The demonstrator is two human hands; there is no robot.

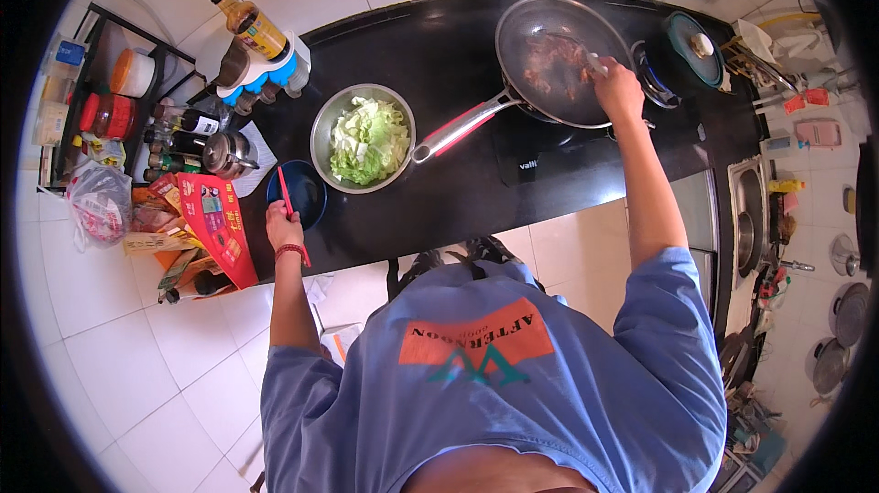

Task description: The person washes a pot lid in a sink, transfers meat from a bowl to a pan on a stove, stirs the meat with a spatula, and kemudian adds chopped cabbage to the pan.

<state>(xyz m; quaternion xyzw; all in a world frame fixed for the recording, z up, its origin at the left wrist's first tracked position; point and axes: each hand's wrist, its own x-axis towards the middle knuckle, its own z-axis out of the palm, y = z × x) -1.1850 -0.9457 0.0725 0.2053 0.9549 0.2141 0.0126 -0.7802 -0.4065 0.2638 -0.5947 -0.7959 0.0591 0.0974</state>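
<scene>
With my right hand I grip the pale handle of a cooking utensil, whose working end lies among browned meat pieces. That meat sits in a wok on the stove, its long steel-and-red handle pointing left. My left hand holds red chopsticks at the near rim of a dark blue bowl. Whether the fingers also touch the bowl I cannot tell. Between the two hands stands a metal bowl of chopped leafy greens.
A sauce bottle stands on a white-and-blue seasoning holder at the back left. Jars, a glass pot and a red package crowd the left end. Right of the wok is a lidded teal pot; a sink lies farther right.
</scene>
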